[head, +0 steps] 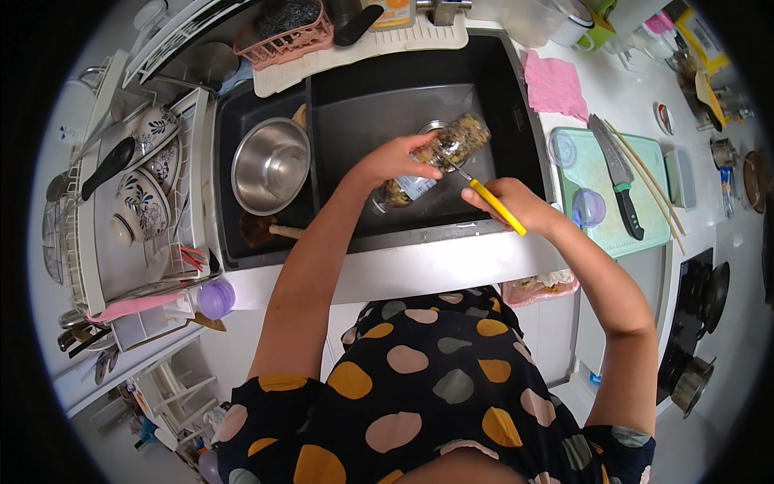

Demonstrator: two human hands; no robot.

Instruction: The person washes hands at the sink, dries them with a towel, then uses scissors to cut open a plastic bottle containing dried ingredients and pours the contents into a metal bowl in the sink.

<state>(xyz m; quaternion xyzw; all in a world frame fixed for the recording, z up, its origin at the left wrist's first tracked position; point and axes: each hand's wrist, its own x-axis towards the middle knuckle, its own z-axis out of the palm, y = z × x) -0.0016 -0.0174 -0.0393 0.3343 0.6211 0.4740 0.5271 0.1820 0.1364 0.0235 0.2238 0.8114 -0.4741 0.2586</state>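
My left hand (399,162) grips a transparent plastic bottle (465,138) lying tilted over the black sink (387,121). Brownish, crumbly matter fills much of it, and a pale label (414,186) wraps its lower part. In my right hand (521,202) is a slim tool with a yellow handle (499,209) and a thin metal shaft. The shaft's tip meets the bottle's side close to my left fingers; whether it has gone through the wall is hard to see. Behind the bottle, the metal drain (433,126) is partly hidden.
A steel bowl (272,166) and a wooden-handled brush (260,230) sit in the left basin. On the right, a green cutting board (650,157) holds a large knife (617,169), chopsticks (650,181) and a purple lid (588,207). Left stands a dish rack (199,145) with patterned bowls (142,202).
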